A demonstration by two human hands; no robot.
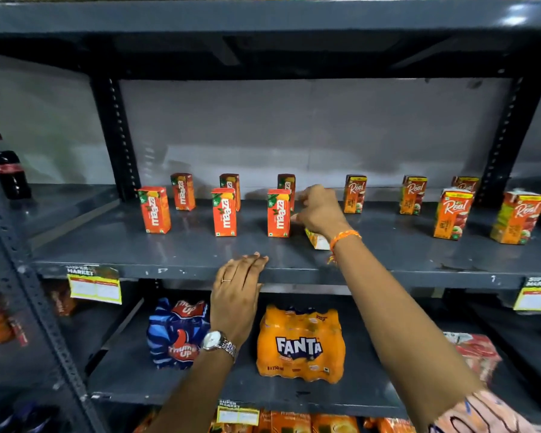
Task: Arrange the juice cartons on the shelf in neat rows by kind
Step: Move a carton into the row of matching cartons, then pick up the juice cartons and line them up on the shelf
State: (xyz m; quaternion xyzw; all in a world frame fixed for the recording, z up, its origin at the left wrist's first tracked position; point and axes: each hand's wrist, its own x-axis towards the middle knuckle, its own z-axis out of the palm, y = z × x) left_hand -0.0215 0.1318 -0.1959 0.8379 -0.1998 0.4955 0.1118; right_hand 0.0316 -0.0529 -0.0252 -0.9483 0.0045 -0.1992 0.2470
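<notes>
Mid-sort on the shelf [294, 270], by the look of it. Six Maaza cartons [225, 212] standing upright on the left in two loose rows of three, five Real cartons [453, 213] upright on the right, three at the back and two in front, gaps uneven. Right hand [320, 210] reaching in between the two groups, just beside the front Maaza, fingers curled over a tipped carton [317, 240] lying on the shelf under the wrist; mostly hidden, so can't tell which kind, and can't tell whether actually gripped or just touched. Left hand [239, 295] flat on the shelf's front edge, fingers out straight, holding nothing, probably bracing. Next move probably: stand that carton up, read the label, slot into the matching group. Front Real row looks one short, so likely there. Then close up the spacing.
</notes>
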